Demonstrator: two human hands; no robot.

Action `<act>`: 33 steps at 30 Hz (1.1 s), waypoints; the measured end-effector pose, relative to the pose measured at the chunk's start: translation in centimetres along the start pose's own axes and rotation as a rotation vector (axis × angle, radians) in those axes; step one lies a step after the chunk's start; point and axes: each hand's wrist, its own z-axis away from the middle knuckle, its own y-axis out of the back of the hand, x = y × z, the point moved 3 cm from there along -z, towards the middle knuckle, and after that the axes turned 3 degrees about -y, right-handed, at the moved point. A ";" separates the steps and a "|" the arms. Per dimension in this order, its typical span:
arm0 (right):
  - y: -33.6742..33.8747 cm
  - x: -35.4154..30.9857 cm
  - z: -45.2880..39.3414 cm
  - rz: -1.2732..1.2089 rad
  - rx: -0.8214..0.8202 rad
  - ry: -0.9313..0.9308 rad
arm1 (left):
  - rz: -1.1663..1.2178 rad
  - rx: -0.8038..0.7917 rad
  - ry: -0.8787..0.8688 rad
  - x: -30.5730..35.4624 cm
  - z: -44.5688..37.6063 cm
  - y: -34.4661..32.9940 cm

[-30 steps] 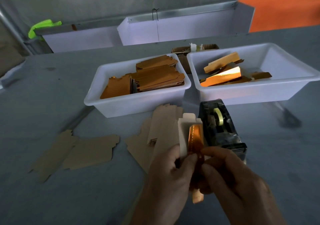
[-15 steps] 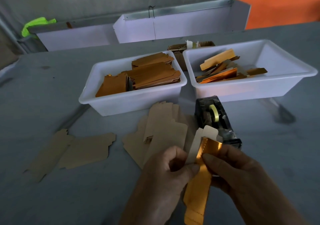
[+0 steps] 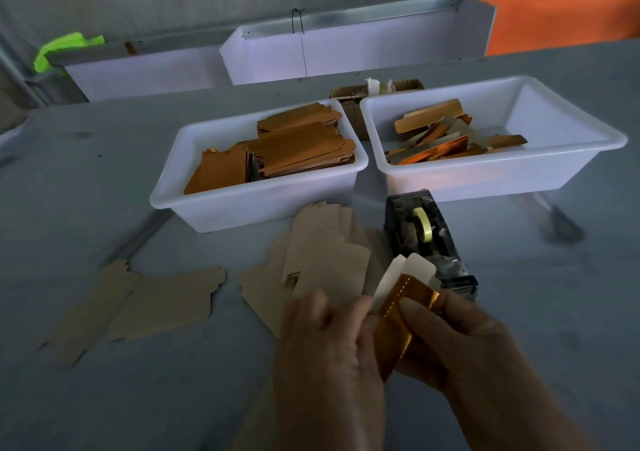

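A small gold-foil carton blank with a white inner side and pale flaps at its top sits between both hands, low in the middle of the view. My left hand grips its left edge with curled fingers. My right hand pinches its right side, thumb on the gold face. A black tape dispenser with a yellowish roll stands just behind the carton.
Flat brown card blanks lie in front of my hands, more of these blanks to the left. A white tub holds stacked gold blanks; a second tub on the right holds folded gold cartons. Grey table all round.
The carton has gone from upright to tilted right, and less of it hangs below my hands. Both hands have shifted their grip on it.
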 end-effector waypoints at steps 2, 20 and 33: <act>0.0 0.0 0.1 0.027 0.012 0.027 | -0.215 0.072 -0.228 1.2 0.8 -0.3; 0.5 0.2 0.4 0.121 0.049 0.100 | 0.689 -0.466 0.696 0.3 0.4 -0.5; 6.8 -4.0 -3.2 0.552 0.246 0.183 | 1.027 -0.243 0.900 -1.9 -0.6 -2.0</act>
